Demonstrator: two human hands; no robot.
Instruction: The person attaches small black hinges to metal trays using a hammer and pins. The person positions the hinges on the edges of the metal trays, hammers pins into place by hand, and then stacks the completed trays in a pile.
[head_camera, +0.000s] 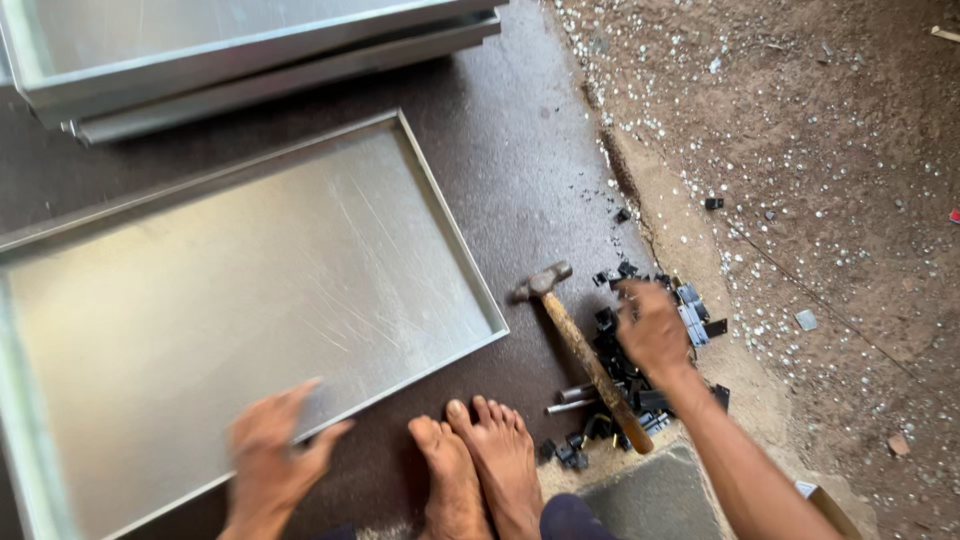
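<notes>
A shallow metal tray (250, 300) is lying flat on the dark floor board (520, 170), near its right edge. The left hand (272, 455) is pressing its near rim, fingers spread open. The right hand (650, 330) is reaching into small black clips (610, 345) beside a hammer (585, 350), fingers curled; whether they are grasping is unclear. Bare feet (475, 470) are sitting close, so a slipping tray edge could cut them.

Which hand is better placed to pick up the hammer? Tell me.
Probably the right hand: it sits over the black parts right beside the hammer and its wooden handle. The left hand rests on the metal tray, farther away.
</notes>
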